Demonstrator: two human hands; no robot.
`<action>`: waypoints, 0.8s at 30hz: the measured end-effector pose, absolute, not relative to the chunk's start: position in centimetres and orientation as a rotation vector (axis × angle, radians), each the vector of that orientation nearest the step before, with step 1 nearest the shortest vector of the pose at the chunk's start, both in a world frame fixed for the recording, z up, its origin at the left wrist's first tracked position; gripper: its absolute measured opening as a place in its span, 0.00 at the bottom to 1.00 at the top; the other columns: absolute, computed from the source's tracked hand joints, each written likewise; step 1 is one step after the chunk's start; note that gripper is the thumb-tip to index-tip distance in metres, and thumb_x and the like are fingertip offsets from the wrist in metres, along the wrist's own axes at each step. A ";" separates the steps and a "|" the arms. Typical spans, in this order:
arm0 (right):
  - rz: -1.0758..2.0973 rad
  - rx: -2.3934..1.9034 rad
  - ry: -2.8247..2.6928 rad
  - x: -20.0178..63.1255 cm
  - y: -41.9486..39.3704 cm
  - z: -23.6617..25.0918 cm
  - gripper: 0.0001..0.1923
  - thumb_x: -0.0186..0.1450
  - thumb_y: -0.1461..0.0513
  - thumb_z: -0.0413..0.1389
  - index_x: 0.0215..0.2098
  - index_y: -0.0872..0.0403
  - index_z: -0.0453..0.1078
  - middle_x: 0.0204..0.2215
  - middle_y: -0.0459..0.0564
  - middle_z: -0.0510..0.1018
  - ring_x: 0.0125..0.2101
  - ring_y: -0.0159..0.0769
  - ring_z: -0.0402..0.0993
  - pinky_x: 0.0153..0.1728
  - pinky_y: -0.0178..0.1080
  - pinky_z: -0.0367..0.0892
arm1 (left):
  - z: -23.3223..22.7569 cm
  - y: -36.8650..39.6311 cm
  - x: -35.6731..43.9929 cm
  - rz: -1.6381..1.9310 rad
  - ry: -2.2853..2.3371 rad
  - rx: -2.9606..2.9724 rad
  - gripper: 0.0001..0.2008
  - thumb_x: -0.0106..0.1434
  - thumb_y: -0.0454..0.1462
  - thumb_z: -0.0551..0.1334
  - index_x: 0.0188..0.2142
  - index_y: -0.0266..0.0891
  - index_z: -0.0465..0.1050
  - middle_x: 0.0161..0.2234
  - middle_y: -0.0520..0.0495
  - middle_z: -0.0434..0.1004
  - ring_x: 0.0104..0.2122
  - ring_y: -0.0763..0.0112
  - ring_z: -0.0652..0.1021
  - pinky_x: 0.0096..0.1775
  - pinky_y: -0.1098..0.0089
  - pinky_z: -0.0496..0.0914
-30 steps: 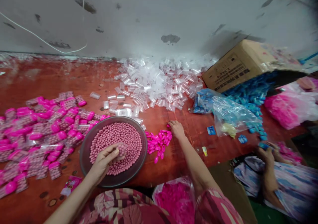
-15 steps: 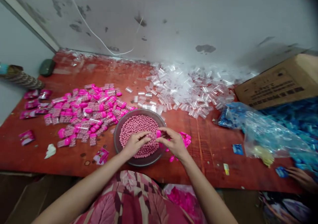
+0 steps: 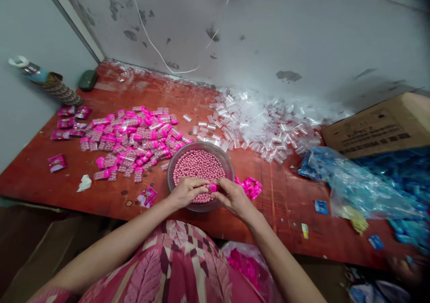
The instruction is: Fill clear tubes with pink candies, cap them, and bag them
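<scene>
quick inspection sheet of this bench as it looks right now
surface: red wooden table, worn, small stains near the front edge.
job's things: round bowl of pink beads; pile of filled tubes with pink caps to its left; loose pink caps to its right; heap of empty clear tubes behind.
clutter: paper scrap, pink wrappers, blue-filled plastic bag.
grippers: left hand and right hand meet over the bowl's near rim, pinching a small tube with a pink cap.
cables: white wire hanging on the wall.
surroundings: stained wall, cardboard box at right, bottle at left.
</scene>
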State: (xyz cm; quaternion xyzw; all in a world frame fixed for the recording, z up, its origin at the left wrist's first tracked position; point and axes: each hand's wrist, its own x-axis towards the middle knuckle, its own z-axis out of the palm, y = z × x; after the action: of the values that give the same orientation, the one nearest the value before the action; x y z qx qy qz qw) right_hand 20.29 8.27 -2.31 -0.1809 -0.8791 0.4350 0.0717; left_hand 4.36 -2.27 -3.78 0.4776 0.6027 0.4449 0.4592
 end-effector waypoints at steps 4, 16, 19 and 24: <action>1.217 -0.551 -2.694 20.5 7.7 -1.8 0.05 0.62 0.60 0.49 0.33 0.54 0.63 0.26 0.48 0.68 0.27 0.32 0.64 0.28 0.32 0.60 | -3.2 -2.2 4.4 1.067 1.453 1.238 0.12 0.58 0.40 0.57 0.38 0.39 0.75 0.31 0.47 0.78 0.31 0.70 0.75 0.34 0.74 0.65; 2.269 -0.919 -1.228 20.9 7.9 -4.4 0.19 0.51 0.59 0.61 0.41 0.50 0.67 0.33 0.48 0.74 0.31 0.35 0.71 0.36 0.40 0.67 | -5.0 -1.0 3.7 1.359 1.314 0.487 0.17 0.52 0.40 0.62 0.41 0.35 0.74 0.37 0.44 0.77 0.35 0.65 0.74 0.40 0.66 0.67; 2.265 -1.002 -1.122 20.0 8.0 -4.7 0.12 0.50 0.58 0.62 0.32 0.53 0.69 0.27 0.47 0.73 0.26 0.33 0.70 0.32 0.39 0.68 | -4.7 -0.9 3.1 1.294 1.396 0.774 0.14 0.53 0.40 0.62 0.38 0.37 0.75 0.38 0.44 0.76 0.39 0.63 0.73 0.43 0.64 0.65; 2.694 -0.927 -0.873 18.2 7.9 -4.2 0.16 0.53 0.58 0.59 0.39 0.54 0.68 0.34 0.50 0.74 0.33 0.36 0.71 0.38 0.44 0.68 | -4.7 -0.9 3.3 1.197 1.438 1.079 0.12 0.57 0.39 0.58 0.40 0.42 0.75 0.42 0.44 0.72 0.46 0.63 0.68 0.48 0.64 0.61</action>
State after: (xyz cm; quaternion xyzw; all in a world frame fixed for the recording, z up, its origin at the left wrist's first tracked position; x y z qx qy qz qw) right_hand 18.24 7.91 -4.16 -0.3102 -0.2921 0.9011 0.0807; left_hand 3.25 -0.85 -4.67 0.4408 0.5870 0.4887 0.4714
